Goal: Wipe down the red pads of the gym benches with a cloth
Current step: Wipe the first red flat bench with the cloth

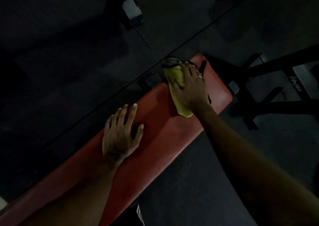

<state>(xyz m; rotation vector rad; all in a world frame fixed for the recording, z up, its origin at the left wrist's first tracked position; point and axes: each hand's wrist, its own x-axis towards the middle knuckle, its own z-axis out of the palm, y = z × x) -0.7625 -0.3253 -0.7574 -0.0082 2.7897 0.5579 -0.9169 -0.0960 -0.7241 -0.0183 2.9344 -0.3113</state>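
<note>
A long red bench pad (155, 139) runs diagonally from lower left to upper right. My right hand (191, 86) presses a yellow-green cloth (174, 75) flat on the pad near its far end; the cloth sticks out beyond my fingers and below my wrist. My left hand (120, 132) lies flat on the pad's middle, fingers spread, holding nothing. A dark strap or cloth edge (203, 66) shows beside my right hand's fingers.
Dark rubber floor mats (69, 70) surround the bench. A black metal frame (269, 87) of the bench or a neighbouring machine stands at the right. Another dark metal foot (133, 13) sits at the top. The room is dim.
</note>
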